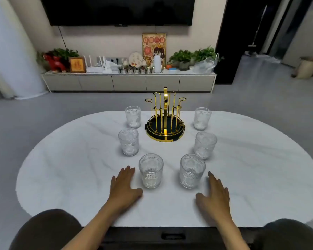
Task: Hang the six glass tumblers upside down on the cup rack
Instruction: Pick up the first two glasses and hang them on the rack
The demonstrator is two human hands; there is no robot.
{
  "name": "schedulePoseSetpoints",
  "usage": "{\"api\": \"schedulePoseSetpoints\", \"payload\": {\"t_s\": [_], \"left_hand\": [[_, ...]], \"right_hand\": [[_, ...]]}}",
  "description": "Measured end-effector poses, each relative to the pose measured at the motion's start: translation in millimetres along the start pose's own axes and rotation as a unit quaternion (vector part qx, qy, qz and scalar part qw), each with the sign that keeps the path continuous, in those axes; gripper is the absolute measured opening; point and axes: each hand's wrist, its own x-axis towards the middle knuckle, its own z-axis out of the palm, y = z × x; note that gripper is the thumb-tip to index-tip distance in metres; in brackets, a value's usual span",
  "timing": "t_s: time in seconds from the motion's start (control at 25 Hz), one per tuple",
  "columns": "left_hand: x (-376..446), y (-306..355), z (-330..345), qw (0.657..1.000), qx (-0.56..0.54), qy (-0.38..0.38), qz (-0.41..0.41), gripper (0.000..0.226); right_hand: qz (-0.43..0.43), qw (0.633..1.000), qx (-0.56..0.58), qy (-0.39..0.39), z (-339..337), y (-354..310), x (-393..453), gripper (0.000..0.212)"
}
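A gold wire cup rack [165, 121] with a dark round base stands at the far middle of the white marble table [70, 168]; its pegs are bare. Several patterned glass tumblers stand upright in a ring around it. The nearest two are the left front tumbler [150, 170] and the right front tumbler [192, 171]. My left hand [124, 186] lies flat on the table just left of the left front tumbler, fingers apart, holding nothing. My right hand [213, 193] lies flat just right of the right front tumbler, also holding nothing.
The oval table's near edge runs just above my knees, with a dark drawer handle [173, 235] under it. Beyond the table are grey floor, a low TV cabinet [128, 82] with plants and ornaments, and a wall-mounted television [119, 9].
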Motion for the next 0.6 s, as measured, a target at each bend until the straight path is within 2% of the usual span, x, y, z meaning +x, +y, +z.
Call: {"api": "schedulePoseSetpoints", "payload": {"t_s": [0.12, 0.2, 0.36, 0.44, 0.6], "left_hand": [[-2.6, 8.1, 2.8, 0.994, -0.104, 0.007, 0.002, 0.105], [-1.7, 14.5, 6.4, 0.990, -0.133, 0.037, 0.029, 0.105], [6.2, 28.3, 6.6, 0.964, -0.250, 0.023, 0.087, 0.087], [7.5, 32.6, 10.4, 0.956, -0.280, 0.032, 0.079, 0.075], [13.4, 54.8, -1.0, 0.938, -0.331, 0.059, 0.080, 0.068]], "right_hand": [[-0.043, 0.995, 0.091, -0.010, 8.0, -20.7, -3.5, 0.092], [-0.027, 0.994, 0.100, 0.031, 13.5, -36.9, -4.6, 0.089], [0.041, 0.984, 0.137, 0.109, 13.3, -53.3, 1.4, 0.077], [0.042, 0.974, 0.201, 0.097, 12.9, -54.1, 2.1, 0.075], [0.009, 0.932, 0.356, 0.067, -3.6, -64.9, 10.8, 0.075]]}}
